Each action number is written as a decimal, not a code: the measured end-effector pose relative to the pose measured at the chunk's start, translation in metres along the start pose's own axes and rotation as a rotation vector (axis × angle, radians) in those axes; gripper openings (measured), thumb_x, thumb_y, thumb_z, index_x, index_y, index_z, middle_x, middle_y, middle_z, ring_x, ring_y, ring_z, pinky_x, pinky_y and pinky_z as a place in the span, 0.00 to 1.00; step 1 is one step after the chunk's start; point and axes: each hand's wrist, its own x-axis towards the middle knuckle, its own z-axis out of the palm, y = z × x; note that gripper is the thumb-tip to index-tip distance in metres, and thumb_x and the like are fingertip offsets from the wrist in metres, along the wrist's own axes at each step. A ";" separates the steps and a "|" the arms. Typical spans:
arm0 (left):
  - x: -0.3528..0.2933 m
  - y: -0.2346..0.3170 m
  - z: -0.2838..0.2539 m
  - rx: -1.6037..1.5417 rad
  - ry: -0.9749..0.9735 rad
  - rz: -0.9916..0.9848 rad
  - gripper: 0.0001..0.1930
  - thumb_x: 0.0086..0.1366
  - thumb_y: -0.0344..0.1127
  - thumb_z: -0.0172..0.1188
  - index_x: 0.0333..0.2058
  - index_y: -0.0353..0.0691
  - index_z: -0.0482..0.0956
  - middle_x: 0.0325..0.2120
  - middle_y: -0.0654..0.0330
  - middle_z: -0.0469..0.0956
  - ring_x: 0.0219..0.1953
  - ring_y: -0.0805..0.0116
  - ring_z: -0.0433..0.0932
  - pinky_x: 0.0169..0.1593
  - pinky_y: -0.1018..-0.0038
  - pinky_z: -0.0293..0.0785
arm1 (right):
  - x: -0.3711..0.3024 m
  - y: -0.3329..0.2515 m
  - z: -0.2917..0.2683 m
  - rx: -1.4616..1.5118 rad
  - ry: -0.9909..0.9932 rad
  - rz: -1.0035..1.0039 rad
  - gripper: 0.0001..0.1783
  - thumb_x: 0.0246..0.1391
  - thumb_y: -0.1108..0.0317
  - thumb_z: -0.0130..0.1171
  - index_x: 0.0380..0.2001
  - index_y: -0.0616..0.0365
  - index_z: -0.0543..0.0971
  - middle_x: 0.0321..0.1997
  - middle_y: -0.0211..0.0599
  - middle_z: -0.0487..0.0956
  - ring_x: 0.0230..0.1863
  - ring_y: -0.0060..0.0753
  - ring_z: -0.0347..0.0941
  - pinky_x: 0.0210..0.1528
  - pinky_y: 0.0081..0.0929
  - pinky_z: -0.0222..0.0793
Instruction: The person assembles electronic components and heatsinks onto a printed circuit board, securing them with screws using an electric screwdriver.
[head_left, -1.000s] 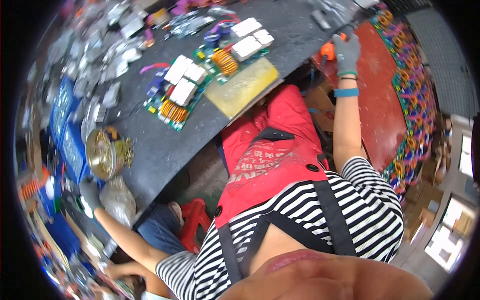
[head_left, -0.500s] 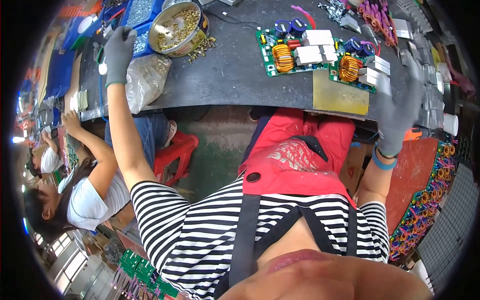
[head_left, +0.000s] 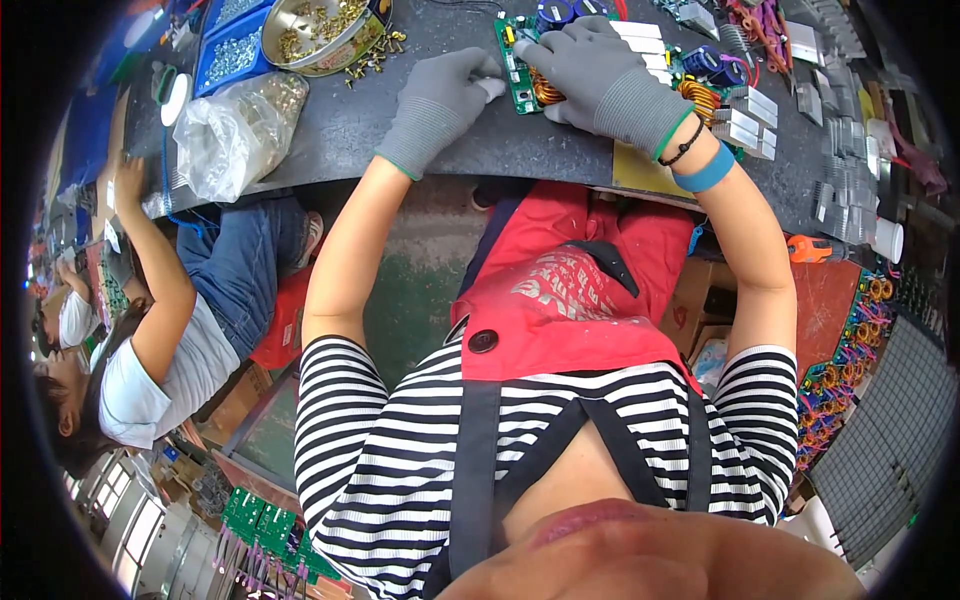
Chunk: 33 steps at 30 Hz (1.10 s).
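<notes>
My right hand (head_left: 615, 85), in a grey knit glove, lies over a green circuit board (head_left: 522, 98). Its thumb and fingers are apart, partly covering the board's copper coil (head_left: 545, 88); whether they grip it cannot be seen. Blue capacitors (head_left: 555, 12) and white blocks (head_left: 640, 38) show beyond the hand. My left hand (head_left: 440, 100), also gloved, is just left of the board, fingers curled together. Something pale and small (head_left: 490, 88) shows at its fingertips, too unclear to name. A second board with a copper coil (head_left: 700, 97) lies to the right.
On the left are a tin of brass screws (head_left: 325, 65), blue bins of silver screws (head_left: 232, 62) and a clear plastic bag (head_left: 240, 135). Metal heat sinks (head_left: 845, 185) line the right side. An orange-handled tool (head_left: 815, 250) lies below them. A co-worker (head_left: 165, 350) sits at left.
My left hand has come right from beside the screw bins to the board's left side. My right hand has swung left from the bench's right end onto the board.
</notes>
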 end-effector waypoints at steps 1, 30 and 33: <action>-0.002 -0.004 0.001 -0.101 0.051 0.021 0.10 0.59 0.35 0.64 0.39 0.40 0.82 0.28 0.61 0.82 0.25 0.76 0.77 0.32 0.77 0.74 | 0.001 0.002 0.003 -0.034 0.005 -0.017 0.38 0.43 0.56 0.68 0.59 0.48 0.68 0.50 0.38 0.74 0.57 0.43 0.69 0.64 0.40 0.57; -0.007 -0.003 0.004 -0.508 0.130 -0.188 0.12 0.57 0.34 0.68 0.40 0.40 0.84 0.18 0.69 0.76 0.19 0.86 0.70 0.23 0.84 0.67 | 0.018 -0.014 -0.031 0.054 0.029 -0.120 0.19 0.41 0.63 0.62 0.37 0.62 0.75 0.38 0.50 0.78 0.45 0.49 0.74 0.58 0.43 0.61; -0.007 -0.002 0.004 -0.553 0.113 -0.208 0.12 0.58 0.33 0.67 0.41 0.38 0.84 0.20 0.69 0.77 0.21 0.85 0.71 0.25 0.84 0.68 | 0.013 -0.010 -0.036 0.041 -0.014 -0.089 0.25 0.43 0.60 0.63 0.43 0.62 0.74 0.39 0.47 0.78 0.45 0.49 0.74 0.59 0.43 0.60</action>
